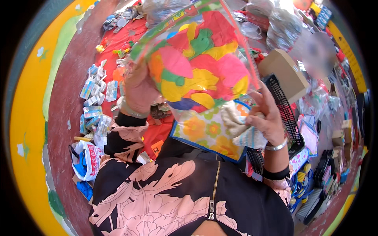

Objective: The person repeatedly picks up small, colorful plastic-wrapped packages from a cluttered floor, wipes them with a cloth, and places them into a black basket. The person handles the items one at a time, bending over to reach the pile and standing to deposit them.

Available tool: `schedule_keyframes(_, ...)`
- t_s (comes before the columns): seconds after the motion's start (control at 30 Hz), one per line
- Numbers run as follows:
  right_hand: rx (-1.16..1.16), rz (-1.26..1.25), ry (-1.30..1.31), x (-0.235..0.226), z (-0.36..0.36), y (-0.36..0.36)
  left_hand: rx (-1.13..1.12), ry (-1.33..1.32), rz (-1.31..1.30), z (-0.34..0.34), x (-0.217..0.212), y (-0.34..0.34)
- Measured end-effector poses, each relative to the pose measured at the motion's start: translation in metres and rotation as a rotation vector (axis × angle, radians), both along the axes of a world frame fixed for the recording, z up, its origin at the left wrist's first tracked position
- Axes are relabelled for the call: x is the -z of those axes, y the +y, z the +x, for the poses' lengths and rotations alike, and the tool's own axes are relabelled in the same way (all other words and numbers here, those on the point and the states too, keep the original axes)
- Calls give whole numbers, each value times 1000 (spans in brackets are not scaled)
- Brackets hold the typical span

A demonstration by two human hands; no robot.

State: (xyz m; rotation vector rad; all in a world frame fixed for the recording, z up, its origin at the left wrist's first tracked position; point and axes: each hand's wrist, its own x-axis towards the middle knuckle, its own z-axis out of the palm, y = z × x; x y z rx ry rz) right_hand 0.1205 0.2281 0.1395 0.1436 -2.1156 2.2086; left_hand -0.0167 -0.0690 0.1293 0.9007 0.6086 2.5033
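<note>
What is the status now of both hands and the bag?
Left hand grips clear bag of colourful balloons, raised. Right hand holds pale cloth at bag's lower edge. Nothing blocking.

Cluttered toy shop, packaged goods (94,94), plastic baskets (285,114)

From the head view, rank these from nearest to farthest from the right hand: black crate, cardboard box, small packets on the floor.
Measured from the right hand:
1. Black crate, just beside it.
2. Cardboard box, above the crate.
3. Small packets, far left on the floor.
</note>
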Motion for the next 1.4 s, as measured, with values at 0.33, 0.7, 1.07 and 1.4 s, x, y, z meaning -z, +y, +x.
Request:
schedule_keyframes(0.33, -153, -234, 149, 12, 7, 2, 379, -654, -277, 46, 58, 88)
schedule_keyframes(0.7, -12, 197, 341, 10, 5, -1, 258, -720, -324, 46, 75, 83)
schedule_keyframes(1.07, 12, 87, -388, -8, 3, 56, -134, -460, -302, 54, 42, 47)
schedule_keyframes(1.4, 138, -192, -141, -9, 11, 55, -123, -391, -457, 62, 72, 10)
